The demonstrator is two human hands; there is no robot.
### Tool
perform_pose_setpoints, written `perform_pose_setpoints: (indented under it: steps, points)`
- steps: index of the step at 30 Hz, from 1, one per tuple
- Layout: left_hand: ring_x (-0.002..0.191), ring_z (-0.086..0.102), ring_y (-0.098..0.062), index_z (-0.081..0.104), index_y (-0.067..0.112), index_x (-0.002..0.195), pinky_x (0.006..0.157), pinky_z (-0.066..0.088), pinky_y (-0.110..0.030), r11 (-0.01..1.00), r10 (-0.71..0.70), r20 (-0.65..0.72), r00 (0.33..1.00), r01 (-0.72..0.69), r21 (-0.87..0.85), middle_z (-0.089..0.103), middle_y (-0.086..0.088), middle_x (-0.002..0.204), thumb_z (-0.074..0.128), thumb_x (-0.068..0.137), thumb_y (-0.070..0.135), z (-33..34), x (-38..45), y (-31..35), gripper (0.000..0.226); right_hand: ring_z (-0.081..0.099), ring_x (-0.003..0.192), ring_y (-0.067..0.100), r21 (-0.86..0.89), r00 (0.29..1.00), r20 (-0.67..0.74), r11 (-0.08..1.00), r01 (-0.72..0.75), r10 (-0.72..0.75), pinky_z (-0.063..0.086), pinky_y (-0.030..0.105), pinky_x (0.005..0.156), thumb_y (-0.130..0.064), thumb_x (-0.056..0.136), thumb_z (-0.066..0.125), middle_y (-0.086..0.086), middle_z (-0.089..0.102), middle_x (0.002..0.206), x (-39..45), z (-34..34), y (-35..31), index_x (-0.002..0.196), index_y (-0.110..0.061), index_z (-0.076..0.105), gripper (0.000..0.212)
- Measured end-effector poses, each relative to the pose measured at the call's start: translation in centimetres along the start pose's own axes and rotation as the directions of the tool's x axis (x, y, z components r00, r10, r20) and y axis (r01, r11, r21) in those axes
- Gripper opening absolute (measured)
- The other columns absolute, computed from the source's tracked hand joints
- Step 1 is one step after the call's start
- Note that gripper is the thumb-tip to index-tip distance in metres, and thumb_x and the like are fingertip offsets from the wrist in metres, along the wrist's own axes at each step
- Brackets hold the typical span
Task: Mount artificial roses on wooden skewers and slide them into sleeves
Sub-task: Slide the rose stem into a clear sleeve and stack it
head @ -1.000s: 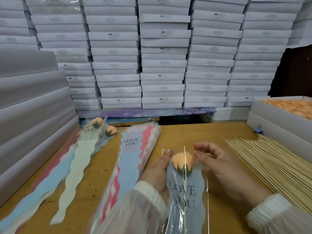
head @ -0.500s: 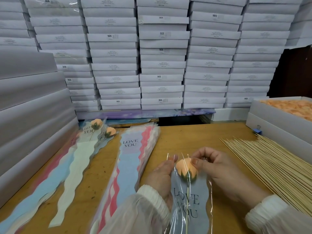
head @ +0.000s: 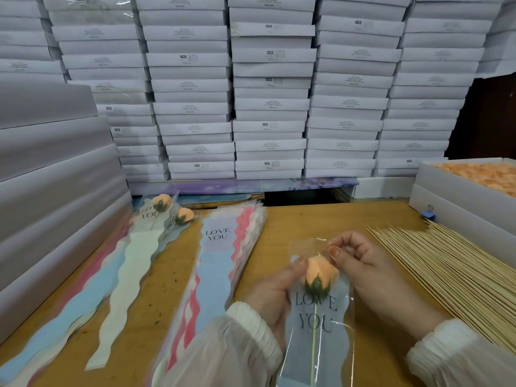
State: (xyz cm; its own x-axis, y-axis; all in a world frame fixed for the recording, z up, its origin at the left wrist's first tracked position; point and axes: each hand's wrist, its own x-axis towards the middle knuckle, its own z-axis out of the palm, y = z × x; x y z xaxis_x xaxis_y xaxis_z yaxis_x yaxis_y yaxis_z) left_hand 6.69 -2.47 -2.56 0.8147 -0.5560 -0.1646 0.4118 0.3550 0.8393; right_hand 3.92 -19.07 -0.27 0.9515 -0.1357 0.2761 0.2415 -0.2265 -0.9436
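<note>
Our left hand [head: 275,291] grips the clear "LOVE YOU" sleeve [head: 318,328] along its left edge, thumb up beside the peach rose [head: 320,270]. Our right hand [head: 363,269] is curled, thumb on the rose's right shoulder through the film, pinching the sleeve mouth.

Change over the last second: the rose sits lower, its green calyx now just above the word LOVE, and the skewer [head: 314,339] runs down through the lettering toward 6 o'clock. We judge the insertion nearly finished; seating and release remain.

Outward on the desk [head: 293,222]: the stack of empty sleeves [head: 220,263] at 9 o'clock, two finished roses [head: 171,209] at 10 o'clock, loose skewers [head: 446,275] at 3 o'clock, the box of rose heads [head: 480,174] at 2 o'clock.
</note>
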Motion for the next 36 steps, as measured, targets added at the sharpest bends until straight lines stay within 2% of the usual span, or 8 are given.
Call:
perform_pose_setpoints:
  steps: [4,8,14,21,27,31,34,36]
  points:
    - [0.076,0.068,-0.028,0.063,-0.01,0.114,0.075,0.058,-0.035,0.974,-0.163,0.158,0.974,0.133,0.186,0.067,-0.02,0.093,0.07,0.069,0.006,0.4,-1.4,0.0,0.048,0.063,0.062,0.014,0.041,0.997,-0.08,0.999,0.013,-0.01,0.05,0.026,0.055,-0.01,0.091,0.059,0.003,0.072,0.075,0.3,-0.4,0.3,0.081,-0.027,0.067,0.021]
    - [0.071,0.07,-0.023,0.068,-0.004,0.104,0.072,0.059,-0.031,0.925,-0.215,0.119,0.969,0.163,0.343,0.072,-0.014,0.087,0.072,0.063,0.004,0.0,-1.4,0.3,0.042,0.068,0.066,0.011,0.099,0.986,-0.167,0.995,0.004,0.013,0.053,0.022,0.055,-0.009,0.088,0.062,0.002,0.074,0.079,0.5,-0.7,0.5,0.08,-0.028,0.069,0.021]
    - [0.114,0.058,-0.038,0.042,-0.01,0.136,0.103,0.045,-0.048,0.885,-0.217,-0.036,0.976,0.212,0.413,0.058,-0.026,0.128,0.083,0.047,0.014,0.6,-1.6,0.1,0.101,0.063,0.059,0.004,0.022,0.981,-0.194,1.0,-0.009,0.013,0.046,0.026,0.059,-0.015,0.093,0.056,-0.002,0.072,0.072,0.7,-0.7,0.5,0.088,-0.026,0.064,0.015]
    - [0.119,0.054,-0.044,0.045,-0.011,0.133,0.105,0.042,-0.05,0.902,-0.184,-0.073,0.98,0.198,0.384,0.054,-0.031,0.13,0.086,0.039,0.019,1.2,-2.0,0.3,0.107,0.067,0.061,0.012,0.054,0.98,-0.19,0.997,-0.056,0.065,0.048,0.033,0.061,-0.017,0.095,0.053,0.0,0.073,0.072,0.6,-0.6,0.1,0.088,-0.025,0.06,0.013]
    - [0.104,0.062,-0.039,0.055,-0.013,0.122,0.1,0.047,-0.051,0.919,-0.181,-0.11,0.977,0.208,0.335,0.065,-0.027,0.114,0.085,0.04,0.015,1.1,-1.8,0.3,0.091,0.068,0.061,0.013,0.102,0.98,-0.188,0.994,-0.046,0.064,0.052,0.026,0.054,-0.016,0.094,0.054,0.0,0.075,0.077,0.7,-0.8,0.0,0.101,-0.02,0.06,0.01]
    - [0.11,0.061,-0.041,0.047,-0.009,0.129,0.1,0.047,-0.05,0.94,-0.132,-0.214,0.968,0.19,0.283,0.061,-0.027,0.12,0.087,0.037,0.01,1.1,-1.6,0.5,0.103,0.07,0.09,0.008,0.249,0.977,-0.187,0.967,-0.055,0.103,0.05,0.028,0.072,-0.017,0.09,0.059,-0.007,0.066,0.115,0.8,-0.8,0.0,0.127,-0.027,0.05,0.039]
    - [0.089,0.066,-0.04,0.066,-0.011,0.107,0.091,0.052,-0.053,0.958,-0.103,-0.228,0.968,0.158,0.237,0.065,-0.034,0.111,0.081,0.06,-0.002,1.0,-1.7,1.0,0.05,0.064,0.095,0.009,0.307,0.958,-0.188,0.94,-0.15,0.215,0.049,0.029,0.075,-0.022,0.083,0.066,-0.006,0.058,0.12,0.5,-0.7,-0.2,0.141,-0.024,0.036,0.065]
    - [0.075,0.067,-0.035,0.07,-0.01,0.095,0.082,0.054,-0.05,0.97,-0.09,-0.224,0.97,0.136,0.2,0.067,-0.034,0.105,0.072,0.072,-0.008,0.8,-1.8,1.2,0.023,0.065,0.069,0.012,0.334,0.943,-0.085,0.901,-0.278,0.322,0.051,0.033,0.062,-0.032,0.068,0.072,-0.003,0.067,0.091,0.0,-0.6,-0.4,0.133,-0.018,0.045,0.072]
